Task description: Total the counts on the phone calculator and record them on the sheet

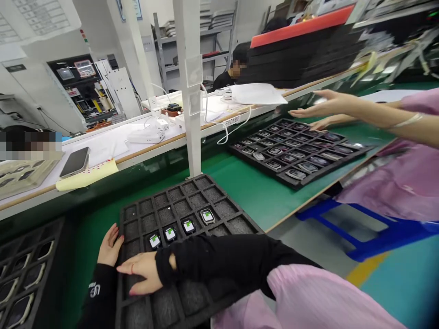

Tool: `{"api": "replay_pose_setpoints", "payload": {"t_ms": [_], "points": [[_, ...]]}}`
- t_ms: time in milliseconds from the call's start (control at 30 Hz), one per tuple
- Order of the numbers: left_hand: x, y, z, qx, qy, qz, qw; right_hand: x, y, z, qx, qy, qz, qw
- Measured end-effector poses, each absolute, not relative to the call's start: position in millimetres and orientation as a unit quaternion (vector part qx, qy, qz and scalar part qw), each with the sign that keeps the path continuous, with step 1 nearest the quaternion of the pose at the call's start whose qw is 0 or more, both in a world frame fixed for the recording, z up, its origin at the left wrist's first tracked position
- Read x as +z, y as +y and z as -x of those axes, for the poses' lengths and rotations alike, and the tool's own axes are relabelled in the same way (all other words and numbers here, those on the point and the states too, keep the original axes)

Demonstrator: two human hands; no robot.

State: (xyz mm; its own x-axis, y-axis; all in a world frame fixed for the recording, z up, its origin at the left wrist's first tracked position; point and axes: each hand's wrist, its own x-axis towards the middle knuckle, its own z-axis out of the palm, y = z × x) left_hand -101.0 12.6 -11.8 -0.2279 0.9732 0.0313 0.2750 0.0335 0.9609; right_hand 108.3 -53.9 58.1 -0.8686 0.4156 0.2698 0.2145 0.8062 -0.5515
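Note:
A black foam tray (219,205) with square pockets lies on the green bench in front of me. Several small square devices (188,225) with white and green faces sit in a row of its pockets. My left hand (109,246) rests at the tray's left edge, fingers stretched up along it. My right hand (142,273), in a black sleeve with a thumb hole, lies flat across the tray's near left pockets, fingers extended and pointing left, holding nothing.
A co-worker's two arms (329,109) reach over a second black tray (298,153) full of devices at the right. A white post (192,87) stands behind my tray. A phone (74,162) lies on the white shelf. Another tray (24,274) sits at the far left.

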Motion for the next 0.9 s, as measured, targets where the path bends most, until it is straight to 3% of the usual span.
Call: {"api": "replay_pose_setpoints", "payload": {"t_ms": [167,433,633,900], "points": [[-8.2,8.9,131.9,0.473,0.627,-0.504,0.358,58.4,-38.6,-185.6,0.267,-0.911,0.237,0.206],[-12.1,8.1,156.8,0.494,0.638,-0.486,0.336,-0.6,-21.2,-326.6,0.117,-0.815,0.519,0.231],[-8.3,-5.2,152.0,0.482,0.638,-0.506,0.325,-11.8,-33.9,-322.6,0.015,-0.838,0.516,0.178],[-13.9,-34.3,146.9,0.489,0.645,-0.520,0.274,8.7,-22.2,-308.6,0.012,-0.856,0.509,0.089]]}}
